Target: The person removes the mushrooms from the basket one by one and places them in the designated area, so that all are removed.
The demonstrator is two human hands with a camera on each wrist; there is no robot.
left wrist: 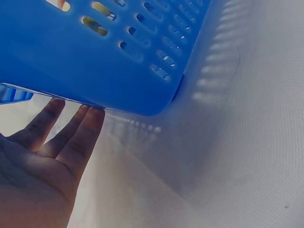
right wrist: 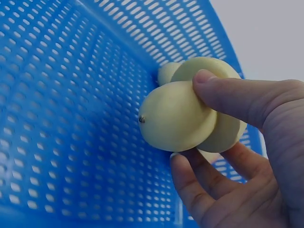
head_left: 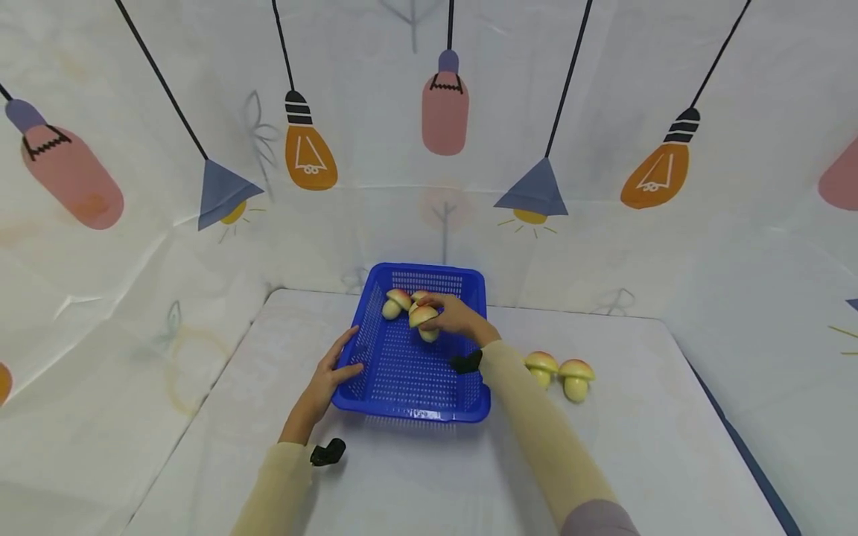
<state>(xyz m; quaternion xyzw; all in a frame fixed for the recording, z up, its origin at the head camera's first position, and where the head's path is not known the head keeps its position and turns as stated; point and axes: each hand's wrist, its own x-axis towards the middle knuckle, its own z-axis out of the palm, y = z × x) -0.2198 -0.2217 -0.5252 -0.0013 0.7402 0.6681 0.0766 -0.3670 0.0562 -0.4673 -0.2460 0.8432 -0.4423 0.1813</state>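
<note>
**Trainee:** State the near zone first. What lies closest to me?

**Instructor:** Your cream sleeves [head_left: 276,484], on a flat white tabletop [head_left: 415,491]. Beyond the left one, your left hand [head_left: 325,383] is spread, fingers nearly straight, against the left side of a rectangular blue plastic basket with slotted walls [head_left: 412,414]. Your fingertips touch it from outside; your thumb lies across the rim.

**Trainee:** And to the right of the basket?

**Instructor:** Two mushroom-shaped pieces, yellow with reddish cap tops, stand side by side on the tabletop: the right piece [head_left: 576,380] slightly nearer than the left piece [head_left: 540,365], which your right sleeve partly covers.

**Trainee:** Report my right hand.

**Instructor:** Your right hand [head_left: 458,316] reaches into the far half of the basket. Thumb and fingers pinch a matching yellow mushroom piece with a reddish cap [head_left: 422,315], stem toward you. You cannot tell whether it touches the basket floor.

**Trainee:** What sits farther off?

**Instructor:** Just left of that piece, a second basket mushroom [head_left: 397,304]; behind it, a third basket mushroom [head_left: 418,295], mostly hidden. Farthest stands a white backdrop printed with hanging lamps [head_left: 382,223].
</note>
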